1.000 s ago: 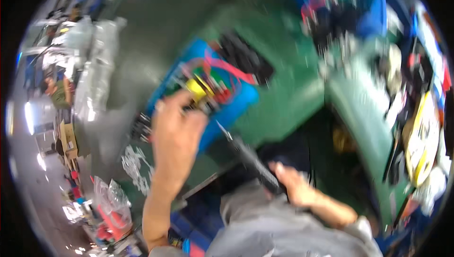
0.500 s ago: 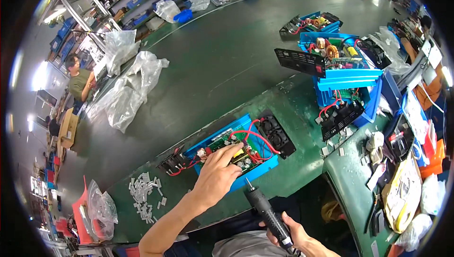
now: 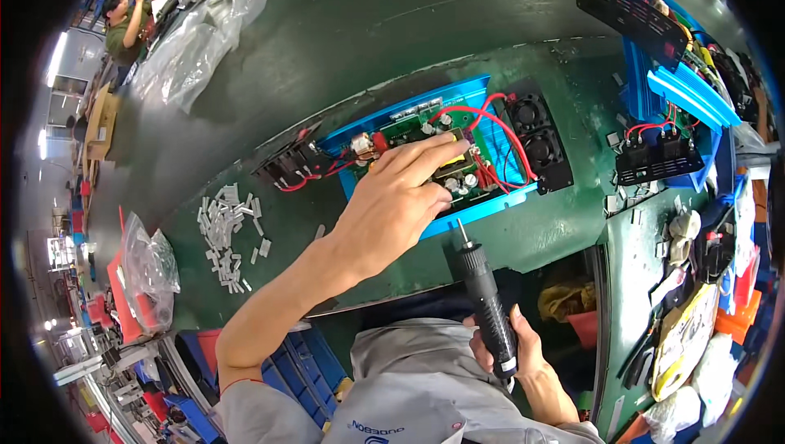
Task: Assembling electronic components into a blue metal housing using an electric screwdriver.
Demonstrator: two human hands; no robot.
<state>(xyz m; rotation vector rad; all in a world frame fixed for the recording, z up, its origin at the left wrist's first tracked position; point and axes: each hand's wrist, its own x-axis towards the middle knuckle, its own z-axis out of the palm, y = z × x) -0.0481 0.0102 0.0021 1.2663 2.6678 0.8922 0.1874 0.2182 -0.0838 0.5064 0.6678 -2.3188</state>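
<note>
gripping the black screwdriver (image 3: 491, 313) at lower right of centre, the right hand (image 3: 530, 350) stays wrapped around it. the left hand (image 3: 396, 203) still covers part of the circuit board (image 3: 399, 128); whether it pinches anything cannot be told. the blue housing (image 3: 484, 210), near frame centre, now appears higher than half a second ago.

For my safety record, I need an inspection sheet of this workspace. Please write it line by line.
Surface: green worktop, scuffed.
Job's things: open blue housing with circuit board; black screwdriver.
Clutter: loose small grey pieces, left; clear plastic bags, upper left.
Hands: left hand over circuit board, grip unclear; right hand holds black screwdriver.
Cables: red wires reach black fan panel.
Surroundings: more blue housings, right; a person, upper left.
</note>
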